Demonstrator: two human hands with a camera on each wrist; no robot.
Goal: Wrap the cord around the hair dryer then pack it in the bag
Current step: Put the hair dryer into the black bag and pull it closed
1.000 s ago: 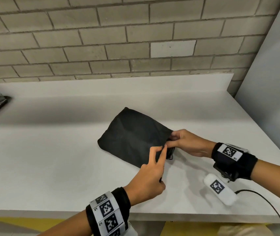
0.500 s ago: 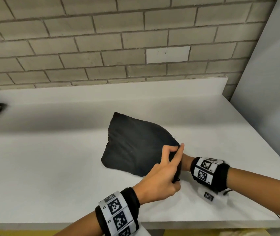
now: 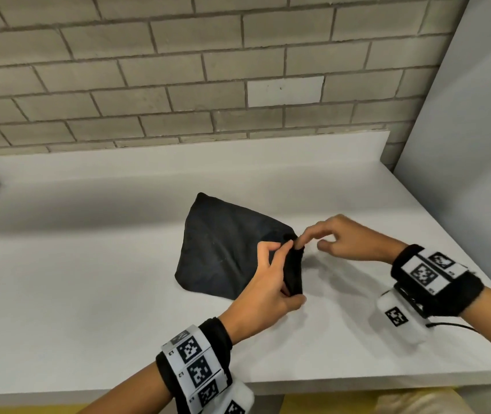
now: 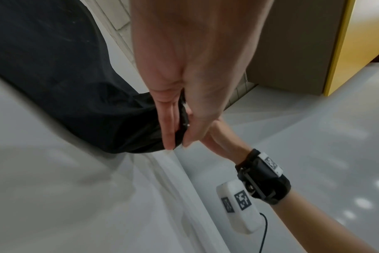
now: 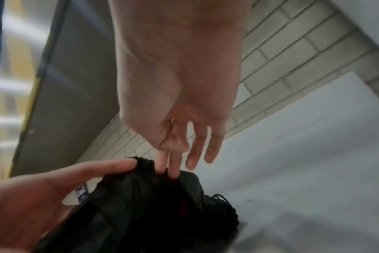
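The black soft fabric bag (image 3: 226, 246) lies on the white smooth counter (image 3: 88, 264), in front of the grey brick wall (image 3: 178, 70). The left hand (image 3: 268, 288) grips the gathered mouth of the bag between thumb and curled fingers. The right hand (image 3: 348, 240) is just beside it, fingers loosely spread; two fingertips (image 5: 173, 169) touch the bag's edge. The hair dryer is not visible.

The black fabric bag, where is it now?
Head view: the black fabric bag lies mid-counter on the white counter, its right end gripped by the left hand.
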